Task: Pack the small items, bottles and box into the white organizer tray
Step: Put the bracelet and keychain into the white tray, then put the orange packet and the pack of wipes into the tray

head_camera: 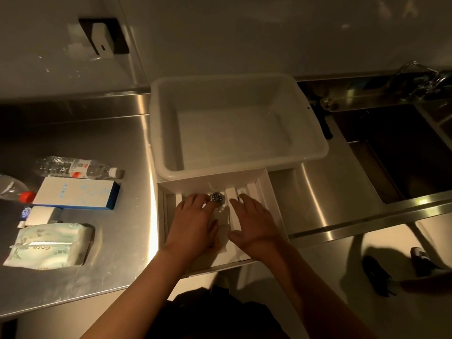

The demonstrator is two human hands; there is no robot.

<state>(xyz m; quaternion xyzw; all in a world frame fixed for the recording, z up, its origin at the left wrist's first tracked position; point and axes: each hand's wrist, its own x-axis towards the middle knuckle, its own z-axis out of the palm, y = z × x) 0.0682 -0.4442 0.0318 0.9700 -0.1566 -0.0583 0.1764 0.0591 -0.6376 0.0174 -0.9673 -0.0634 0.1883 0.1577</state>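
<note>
Both your hands sit inside the white organizer tray at the near edge of the steel worktop; your left hand lies flat with fingers loose near a small dark watch at its 1 o'clock, though contact is unclear; your right hand is spread, released, resting on the dividers. A large white tub stands at the tray's 12 o'clock. At 9 o'clock lie a clear bottle, a white and blue box, a red-capped bottle, a small white item and a tissue pack; a sink is at 3 o'clock.
</note>
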